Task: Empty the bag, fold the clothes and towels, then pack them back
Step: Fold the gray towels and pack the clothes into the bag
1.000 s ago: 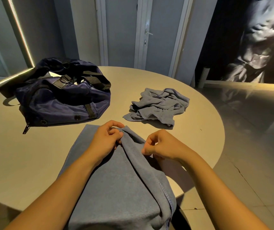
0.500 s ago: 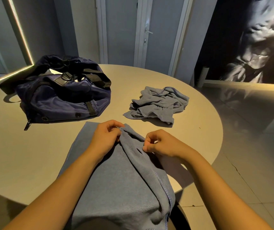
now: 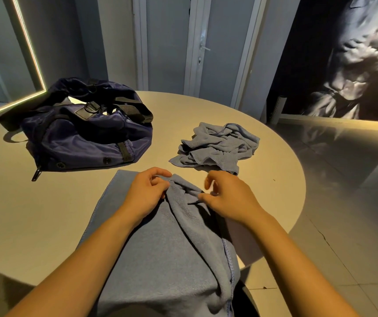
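The dark blue bag (image 3: 87,138) sits slumped on the round table (image 3: 46,213), its top open and its black straps lying across it. A zip pull (image 3: 36,174) hangs out at its lower left corner.

The towel (image 3: 160,248) you are working on lies on your side of the bag, close to it but not touching. It is spread flat along its left side, and its near end hangs over the table edge towards you. Its right side is gathered into a long ridge that runs from the far edge back to you, with the stitched hem showing.

Your left hand (image 3: 146,194) is just on your side of the bag. Its fingers are curled and it pinches the bunched far end of that ridge.

Your right hand (image 3: 229,199) is further right of the bag, beside the left one. Its thumb touches the fold, and its fingers are curled above the cloth and blurred, so you cannot tell whether it grips anything.

To the right of the bag, a little apart from it, a second crumpled towel (image 3: 217,145) of the same grey-blue lies in a loose heap.
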Available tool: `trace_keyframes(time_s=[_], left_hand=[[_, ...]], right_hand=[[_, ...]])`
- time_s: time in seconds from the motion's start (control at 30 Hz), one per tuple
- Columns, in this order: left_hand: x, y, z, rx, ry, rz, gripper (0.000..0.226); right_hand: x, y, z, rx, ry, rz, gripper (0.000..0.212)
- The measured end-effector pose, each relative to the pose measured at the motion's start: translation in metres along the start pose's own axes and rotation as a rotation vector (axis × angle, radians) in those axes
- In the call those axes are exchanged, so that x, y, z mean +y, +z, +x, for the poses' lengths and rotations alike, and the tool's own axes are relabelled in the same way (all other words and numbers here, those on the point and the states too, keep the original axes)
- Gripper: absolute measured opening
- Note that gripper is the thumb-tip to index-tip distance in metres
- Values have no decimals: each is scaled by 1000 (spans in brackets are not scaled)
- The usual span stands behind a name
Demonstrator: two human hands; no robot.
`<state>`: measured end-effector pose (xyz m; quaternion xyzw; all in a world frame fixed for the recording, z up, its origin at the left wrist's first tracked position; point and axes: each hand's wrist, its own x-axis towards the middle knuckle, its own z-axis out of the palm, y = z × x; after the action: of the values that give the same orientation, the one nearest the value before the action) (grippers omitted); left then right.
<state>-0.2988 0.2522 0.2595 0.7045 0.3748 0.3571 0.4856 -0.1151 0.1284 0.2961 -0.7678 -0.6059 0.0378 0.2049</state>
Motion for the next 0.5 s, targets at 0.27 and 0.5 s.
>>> trace_keyframes(time_s=[0.27,0.5], left_hand=[[-2,-3,1,-9,-2,-4,21],[5,-1,-3,-19,-11,-111,14]], right_hand=[[-13,10,12,-55,-289,-253,11],[34,3,30,197,216,381,15]])
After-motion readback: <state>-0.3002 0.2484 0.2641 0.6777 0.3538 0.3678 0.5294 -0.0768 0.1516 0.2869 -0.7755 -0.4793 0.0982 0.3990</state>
